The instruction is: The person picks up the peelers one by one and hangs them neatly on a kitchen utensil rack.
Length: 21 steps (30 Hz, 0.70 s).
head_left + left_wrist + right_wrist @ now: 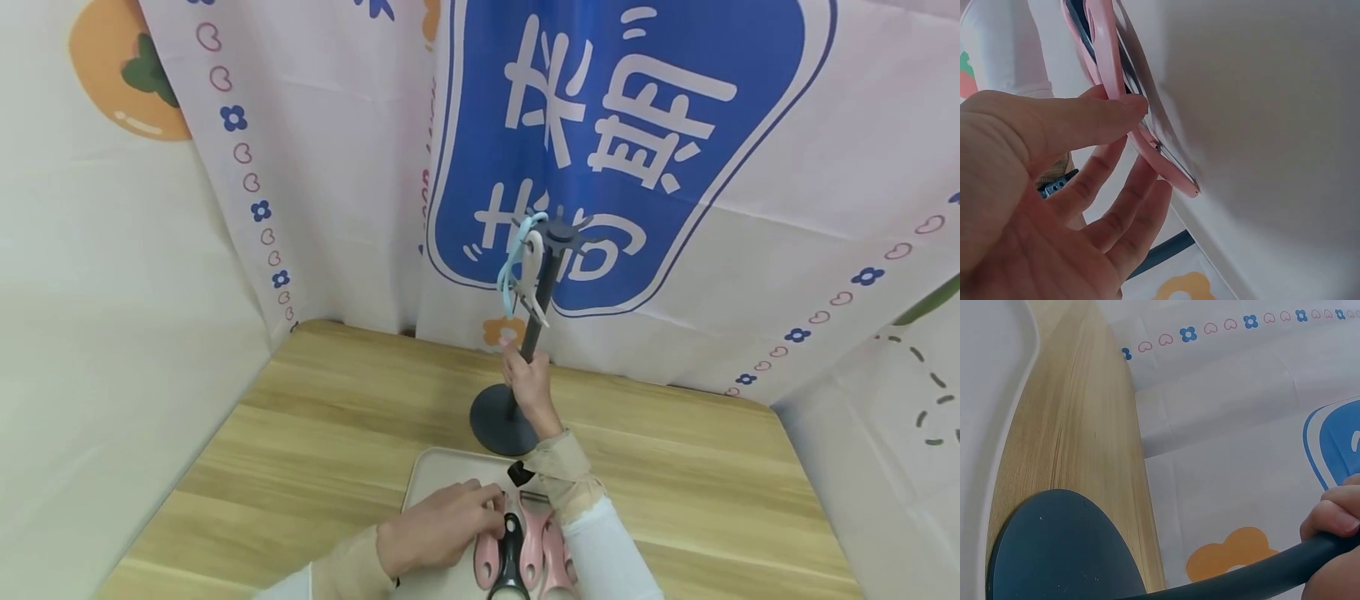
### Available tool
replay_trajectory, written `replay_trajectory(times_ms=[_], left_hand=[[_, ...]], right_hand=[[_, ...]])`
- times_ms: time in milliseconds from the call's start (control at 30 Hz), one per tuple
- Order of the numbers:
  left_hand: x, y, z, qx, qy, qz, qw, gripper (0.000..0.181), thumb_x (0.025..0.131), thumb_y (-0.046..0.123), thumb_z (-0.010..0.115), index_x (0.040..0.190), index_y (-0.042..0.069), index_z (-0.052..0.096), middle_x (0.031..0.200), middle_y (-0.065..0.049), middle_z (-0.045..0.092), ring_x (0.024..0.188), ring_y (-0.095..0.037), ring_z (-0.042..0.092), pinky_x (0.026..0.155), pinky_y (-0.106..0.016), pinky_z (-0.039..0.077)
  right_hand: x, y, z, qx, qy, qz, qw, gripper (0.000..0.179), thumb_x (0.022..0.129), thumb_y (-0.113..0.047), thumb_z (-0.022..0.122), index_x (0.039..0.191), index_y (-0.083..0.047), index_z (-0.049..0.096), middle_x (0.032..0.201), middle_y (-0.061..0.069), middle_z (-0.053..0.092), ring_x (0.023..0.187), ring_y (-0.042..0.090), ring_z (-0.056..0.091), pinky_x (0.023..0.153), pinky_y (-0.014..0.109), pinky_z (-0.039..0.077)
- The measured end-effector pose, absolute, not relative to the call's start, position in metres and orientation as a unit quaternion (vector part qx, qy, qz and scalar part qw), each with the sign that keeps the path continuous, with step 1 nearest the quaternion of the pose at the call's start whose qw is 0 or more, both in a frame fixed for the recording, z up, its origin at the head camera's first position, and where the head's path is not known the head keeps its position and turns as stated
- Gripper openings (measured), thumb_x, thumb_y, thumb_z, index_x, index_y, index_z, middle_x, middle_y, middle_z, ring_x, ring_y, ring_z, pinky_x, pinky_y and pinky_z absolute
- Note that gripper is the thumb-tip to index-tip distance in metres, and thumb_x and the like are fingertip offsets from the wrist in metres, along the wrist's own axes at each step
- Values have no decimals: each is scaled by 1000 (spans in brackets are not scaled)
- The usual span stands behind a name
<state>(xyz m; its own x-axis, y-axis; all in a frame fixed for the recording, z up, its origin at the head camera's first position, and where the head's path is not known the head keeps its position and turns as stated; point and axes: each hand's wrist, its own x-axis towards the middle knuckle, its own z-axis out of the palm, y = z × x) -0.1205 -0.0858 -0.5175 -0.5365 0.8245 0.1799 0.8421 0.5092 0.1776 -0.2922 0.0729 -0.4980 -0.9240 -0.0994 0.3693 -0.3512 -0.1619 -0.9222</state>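
In the head view, my right hand (531, 385) grips the dark pole of a utensil stand (547, 287) above its round base (495, 419). A light-blue looped utensil (512, 271) and a pale-handled utensil (531, 262) hang from the hooks at its top. My left hand (447, 525) is over the beige tray (435, 468). Up close in the left wrist view, its thumb and fingers pinch a pink utensil (1107, 53) with a thin metal edge. Beside that hand lie a black-handled utensil (512, 554) and several pink-handled ones (533, 542).
The stand's base is on the wooden table (322, 425), just behind the tray. A printed cloth (360, 208) hangs along the table's back edge. A small black piece (519, 474) shows at the tray's back, beside my right sleeve (566, 475).
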Motion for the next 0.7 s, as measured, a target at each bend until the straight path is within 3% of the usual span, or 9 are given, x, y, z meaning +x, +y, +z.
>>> replay_trajectory(times_ms=[267,500,700], left_hand=[[-115,-83,-518,-459,-884,-54,62,29,83,5,81,90,30,70,110,9,61,81,-9,53,70,-21,45],[-109,-81,-514,-438,-897,-22,55,13,93,15,73,92,28,71,106,7,61,77,-11,52,65,-22,43],[-106,-82,-511,-435,-900,-10,30,22,87,8,81,93,27,72,100,8,59,75,-11,53,64,-22,45]], right_hand=[[-292,72,-497,179,-639,743,85,60,108,-24,61,53,-14,37,44,-13,33,38,5,26,39,21,21],[-294,73,-496,187,-638,741,92,61,109,-18,58,51,-16,37,44,-13,32,38,5,26,40,21,23],[-293,72,-496,189,-639,739,94,61,108,-20,59,52,-16,37,44,-13,33,37,5,26,40,21,22]])
